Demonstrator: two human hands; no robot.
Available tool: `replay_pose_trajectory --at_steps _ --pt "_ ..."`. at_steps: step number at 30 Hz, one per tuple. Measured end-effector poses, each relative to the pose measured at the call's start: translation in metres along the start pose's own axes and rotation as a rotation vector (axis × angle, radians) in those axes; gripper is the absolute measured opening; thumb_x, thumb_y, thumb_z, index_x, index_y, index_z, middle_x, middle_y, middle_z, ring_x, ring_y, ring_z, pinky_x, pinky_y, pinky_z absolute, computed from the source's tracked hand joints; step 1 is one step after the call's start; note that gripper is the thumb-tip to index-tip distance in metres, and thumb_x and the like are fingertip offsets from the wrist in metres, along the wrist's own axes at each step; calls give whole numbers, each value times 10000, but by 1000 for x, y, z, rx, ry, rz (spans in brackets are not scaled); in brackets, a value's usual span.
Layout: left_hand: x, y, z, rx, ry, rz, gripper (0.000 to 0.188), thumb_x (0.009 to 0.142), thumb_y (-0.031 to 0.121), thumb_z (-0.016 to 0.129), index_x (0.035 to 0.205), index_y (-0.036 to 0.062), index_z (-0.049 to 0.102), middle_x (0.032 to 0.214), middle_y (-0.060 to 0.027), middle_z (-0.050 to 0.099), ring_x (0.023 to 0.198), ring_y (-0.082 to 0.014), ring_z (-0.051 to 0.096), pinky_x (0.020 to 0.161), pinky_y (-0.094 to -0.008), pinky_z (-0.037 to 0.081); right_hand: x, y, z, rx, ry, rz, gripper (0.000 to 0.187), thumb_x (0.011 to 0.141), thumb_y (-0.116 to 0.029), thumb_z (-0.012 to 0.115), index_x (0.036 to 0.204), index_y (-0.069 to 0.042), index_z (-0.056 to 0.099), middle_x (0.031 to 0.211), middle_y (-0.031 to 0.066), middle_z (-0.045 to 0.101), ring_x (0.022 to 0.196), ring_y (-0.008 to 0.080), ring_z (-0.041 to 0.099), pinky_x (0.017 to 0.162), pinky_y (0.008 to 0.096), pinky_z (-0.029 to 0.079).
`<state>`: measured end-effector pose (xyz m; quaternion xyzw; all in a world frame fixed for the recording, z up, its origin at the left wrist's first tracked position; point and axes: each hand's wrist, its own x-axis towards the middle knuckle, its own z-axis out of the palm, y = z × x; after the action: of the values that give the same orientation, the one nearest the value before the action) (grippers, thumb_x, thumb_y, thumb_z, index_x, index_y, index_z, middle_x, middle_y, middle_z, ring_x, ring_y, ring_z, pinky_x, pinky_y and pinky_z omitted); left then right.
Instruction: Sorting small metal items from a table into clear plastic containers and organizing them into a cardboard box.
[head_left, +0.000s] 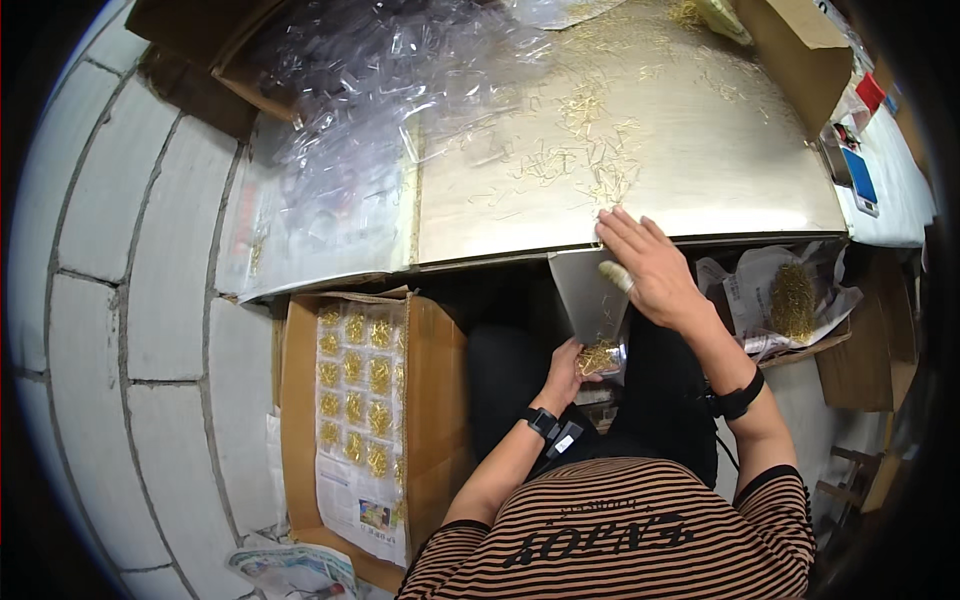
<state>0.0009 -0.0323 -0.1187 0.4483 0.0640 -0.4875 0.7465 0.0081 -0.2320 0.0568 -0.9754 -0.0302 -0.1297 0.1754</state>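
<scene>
Clasping a clear packet [620, 363] of gold pins [597, 357] in the left grip [566, 374], at the metal chute's [588, 290] six-o'clock end; holding the right grip [648, 272] flat, uncurled, pointing toward eleven o'clock, at the worktop's [720, 200] edge.

On my feed the counter [740, 190] is bright, a pale sheen washing along its front edge toward the right corner. White glints break up the clear plastic bags [370, 85] at its far left, which look soft. Under the front edge I get deep shadow. Fisheye bows the block wall [90, 330] and blackens my view's rim.
</scene>
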Motion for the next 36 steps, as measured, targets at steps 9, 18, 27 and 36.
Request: replay_pose_trajectory --at_steps 9,18,27,36 --pt "6 1 4 -32 -6 22 364 1003 242 321 1180 -25 494 1013 -160 652 785 -243 691 505 -270 577 -6 -8 5 -63 68 29 464 885 -181 551 1312 -21 466 1392 131 446 1329 278 368 1098 434 285" --pt "1 9 9 19 -35 18 490 1002 403 303 1221 2 478 1063 -142 643 818 -251 691 516 -261 575 -78 -44 -8 306 -8 -2 391 735 70 591 1119 -5 594 1167 154 600 1130 319 555 961 402 451" --pt "-13 7 -18 11 -60 -61 410 997 359 391 1140 8 548 971 -116 666 784 -193 687 517 -249 569 -126 -21 3 454 23 282 327 727 86 575 1038 -2 625 1032 164 647 945 348 628 823 376 517" --pt "-56 29 4 221 -58 9 293 979 230 444 1056 -18 581 900 -123 651 697 -203 661 507 -306 560 -123 -32 38 584 -111 238 440 889 -221 564 1287 -51 481 1241 181 549 1124 337 548 940 373 455"
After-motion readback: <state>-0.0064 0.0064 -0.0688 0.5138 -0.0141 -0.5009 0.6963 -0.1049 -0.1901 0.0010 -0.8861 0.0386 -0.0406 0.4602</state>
